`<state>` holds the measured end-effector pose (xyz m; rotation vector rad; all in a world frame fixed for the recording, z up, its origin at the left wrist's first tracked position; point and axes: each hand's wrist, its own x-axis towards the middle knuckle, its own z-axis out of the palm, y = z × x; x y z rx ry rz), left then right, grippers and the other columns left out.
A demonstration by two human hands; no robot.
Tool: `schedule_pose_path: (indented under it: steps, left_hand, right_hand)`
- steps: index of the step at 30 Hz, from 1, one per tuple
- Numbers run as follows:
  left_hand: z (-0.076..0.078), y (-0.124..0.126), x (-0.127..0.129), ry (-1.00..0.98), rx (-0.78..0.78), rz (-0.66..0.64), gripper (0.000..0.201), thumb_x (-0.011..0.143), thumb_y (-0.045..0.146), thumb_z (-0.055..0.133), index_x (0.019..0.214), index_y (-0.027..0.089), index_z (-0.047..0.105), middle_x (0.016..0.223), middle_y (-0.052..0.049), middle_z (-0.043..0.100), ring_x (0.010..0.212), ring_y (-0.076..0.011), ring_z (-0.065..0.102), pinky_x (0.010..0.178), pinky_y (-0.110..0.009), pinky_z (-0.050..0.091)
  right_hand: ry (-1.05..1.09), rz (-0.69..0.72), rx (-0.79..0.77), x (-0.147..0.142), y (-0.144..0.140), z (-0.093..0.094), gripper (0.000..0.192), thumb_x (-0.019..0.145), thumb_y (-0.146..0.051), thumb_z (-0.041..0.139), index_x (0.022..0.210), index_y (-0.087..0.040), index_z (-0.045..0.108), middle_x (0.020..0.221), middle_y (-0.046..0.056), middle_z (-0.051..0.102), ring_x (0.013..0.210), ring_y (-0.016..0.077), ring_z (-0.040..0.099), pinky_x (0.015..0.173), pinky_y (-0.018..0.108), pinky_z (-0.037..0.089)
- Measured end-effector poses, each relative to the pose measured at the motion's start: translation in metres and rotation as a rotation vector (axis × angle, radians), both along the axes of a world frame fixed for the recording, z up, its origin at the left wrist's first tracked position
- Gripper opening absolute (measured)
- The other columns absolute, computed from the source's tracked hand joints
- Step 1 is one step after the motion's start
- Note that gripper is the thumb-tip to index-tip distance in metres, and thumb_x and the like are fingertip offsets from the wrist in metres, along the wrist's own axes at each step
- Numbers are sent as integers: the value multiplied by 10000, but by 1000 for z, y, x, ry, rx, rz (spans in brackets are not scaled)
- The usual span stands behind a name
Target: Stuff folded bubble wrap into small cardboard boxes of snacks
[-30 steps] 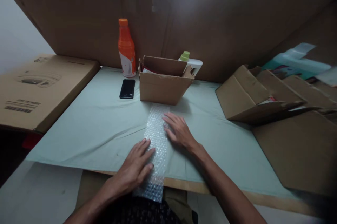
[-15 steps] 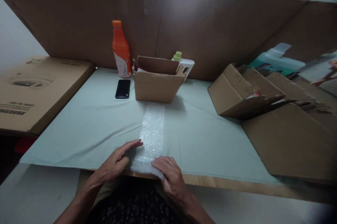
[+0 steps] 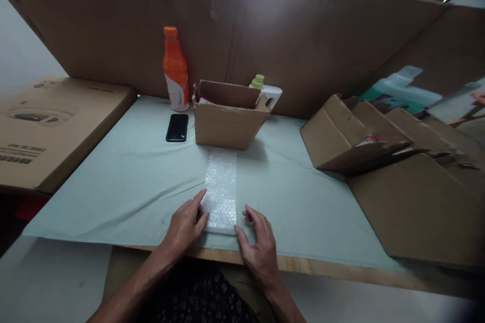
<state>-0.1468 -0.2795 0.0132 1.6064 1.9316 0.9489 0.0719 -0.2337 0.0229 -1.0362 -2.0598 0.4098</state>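
Observation:
A narrow strip of clear bubble wrap (image 3: 221, 186) lies flat on the pale green cloth, running from the small cardboard box (image 3: 229, 128) toward me. Its near end looks folded over, a little in from the table's front edge. At the strip's left edge rests my left hand (image 3: 186, 222), fingers extended and thumb apart, touching the wrap. My right hand (image 3: 258, 239) is on the other side, its thumb at the near right corner and its curved fingers spread off the strip. Neither hand grips the wrap.
Behind the strip stand an orange bottle (image 3: 176, 70), a black phone (image 3: 177, 128) and a white bottle with a green cap (image 3: 258, 81). Several cardboard boxes (image 3: 413, 201) stand at the right, near a teal jug (image 3: 401, 91). A large flat carton (image 3: 68, 131) lies at the left.
The near end of the bubble wrap has been folded over onto the strip, away from the table edge. My right hand has let go and moved right; my left hand has moved forward onto the wrap's edge.

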Motion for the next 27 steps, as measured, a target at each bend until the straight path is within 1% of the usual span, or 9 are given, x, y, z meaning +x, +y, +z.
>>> schedule_pose_path:
  steps: [5, 7, 10, 12, 14, 17, 22, 25, 27]
  left_hand:
    - [-6, 0, 3, 113, 38, 15, 564, 899, 218, 544, 1460, 209, 481, 821, -10, 673, 742, -187, 634, 735, -312, 526]
    - [-2, -3, 4, 115, 100, 22, 533, 921, 228, 531, 1451, 205, 484, 922, -44, 686, 835, -202, 651, 792, -343, 550]
    - [10, -16, 3, 51, 210, -51, 515, 927, 286, 578, 1432, 224, 499, 1274, -122, 630, 1160, -258, 612, 980, -434, 535]
    - [19, -26, 2, -17, 214, -143, 546, 916, 301, 609, 1446, 241, 488, 1366, -128, 593, 1245, -274, 573, 1039, -463, 508]
    - [23, -33, 1, -68, 158, -181, 532, 933, 277, 578, 1456, 247, 486, 1266, -111, 661, 1153, -258, 619, 990, -451, 532]
    - [18, -29, 0, -89, 68, -104, 467, 956, 252, 513, 1421, 227, 540, 1136, -95, 724, 982, -233, 668, 902, -421, 562]
    - [-1, -5, 4, -16, 68, -14, 471, 920, 235, 524, 1388, 206, 569, 1111, -89, 727, 961, -228, 676, 895, -398, 571]
    - [-2, 0, 6, 82, 139, 8, 436, 930, 225, 509, 1359, 184, 582, 1089, -103, 694, 979, -238, 660, 881, -407, 570]
    - [4, -5, 5, 124, 220, -5, 399, 940, 243, 530, 1329, 186, 599, 1206, -132, 654, 1102, -267, 627, 942, -444, 546]
  right_hand:
    - [-225, 259, 116, 0, -4, 9, 347, 934, -176, 581, 1278, -212, 608, 1383, 152, 612, 1283, 319, 566, 971, 509, 518]
    - [-273, 302, 125, -6, -1, 9, 301, 946, -119, 543, 1220, -202, 635, 1368, 137, 639, 1301, 313, 566, 968, 502, 516]
    - [-227, 347, 98, -11, 5, 8, 261, 975, -82, 508, 1154, -199, 657, 1173, 95, 741, 1157, 264, 663, 924, 453, 534]
    - [-171, 374, 11, -12, 9, 10, 225, 997, -118, 510, 1126, -203, 672, 1047, 69, 767, 999, 227, 709, 864, 407, 555]
    - [-124, 378, -116, -13, 12, 13, 206, 1008, -161, 515, 1100, -213, 692, 987, 49, 774, 890, 201, 721, 806, 363, 573]
    - [-63, 328, -233, -15, 16, 16, 208, 1009, -206, 522, 1118, -222, 698, 1028, 50, 774, 902, 196, 733, 797, 329, 590]
    - [-102, 151, 62, -11, 14, 18, 234, 975, -226, 572, 1188, -233, 668, 1201, 116, 699, 1101, 268, 663, 901, 441, 543]
    - [-226, 269, 108, -8, 11, 18, 239, 959, -211, 600, 1192, -220, 652, 1243, 118, 687, 1131, 285, 635, 927, 474, 510]
    - [-259, 325, 94, -9, 11, 16, 231, 971, -190, 583, 1193, -211, 643, 1217, 107, 708, 1111, 281, 644, 930, 473, 501]
